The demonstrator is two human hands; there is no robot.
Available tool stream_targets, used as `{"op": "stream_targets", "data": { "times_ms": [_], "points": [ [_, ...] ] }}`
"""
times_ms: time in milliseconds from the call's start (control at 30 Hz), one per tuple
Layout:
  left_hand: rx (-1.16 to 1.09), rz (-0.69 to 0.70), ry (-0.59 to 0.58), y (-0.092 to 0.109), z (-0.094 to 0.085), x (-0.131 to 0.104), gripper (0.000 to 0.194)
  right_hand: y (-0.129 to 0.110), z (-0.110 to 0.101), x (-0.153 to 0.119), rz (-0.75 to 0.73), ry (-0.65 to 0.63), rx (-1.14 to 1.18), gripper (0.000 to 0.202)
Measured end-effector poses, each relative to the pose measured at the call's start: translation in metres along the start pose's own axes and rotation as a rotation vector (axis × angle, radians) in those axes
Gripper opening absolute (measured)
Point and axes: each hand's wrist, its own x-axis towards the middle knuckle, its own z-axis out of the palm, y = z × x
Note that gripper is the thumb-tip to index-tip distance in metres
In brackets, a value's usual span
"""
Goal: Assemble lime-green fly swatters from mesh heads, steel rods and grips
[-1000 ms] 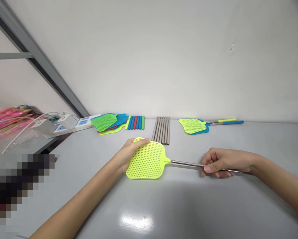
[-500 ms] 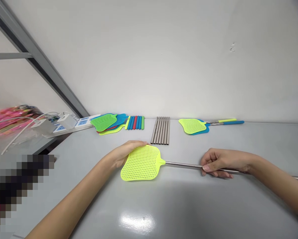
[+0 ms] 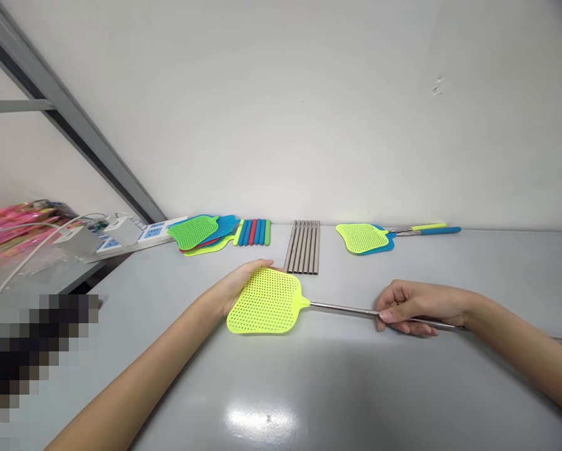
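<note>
A yellow fly swatter head [image 3: 267, 302] with a metal rod [image 3: 341, 308] lies across the middle of the view. My right hand [image 3: 410, 308] is closed around the rod, which runs on under my right forearm. At the head's upper left edge is my left hand [image 3: 244, 280], partly behind the mesh, its fingers mostly hidden and reaching towards the metal tubes. Several metal tubes [image 3: 304, 247] lie in a row behind the swatter. Left of them is a row of coloured handles [image 3: 253, 232], beside a stack of swatter heads [image 3: 193, 232].
Two swatters with handles, a yellow-green one [image 3: 363, 238] over a blue one, lie near the wall at right. A white power strip [image 3: 153, 233] with plugs, cables and pink bagged items [image 3: 17, 228] stand at left. A pixelated dark patch covers the lower left.
The yellow swatter head has risen slightly, tilting with its rod. My left hand has shifted slightly up; my right hand keeps its hold on the rod.
</note>
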Motion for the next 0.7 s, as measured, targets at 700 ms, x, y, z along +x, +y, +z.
{"op": "stream_targets", "data": {
  "times_ms": [700],
  "points": [
    [0.697,0.774,0.262,-0.001,-0.03,0.022,0.029,0.004,0.005,0.002,-0.01,-0.053,-0.013,0.021]
  ]
}}
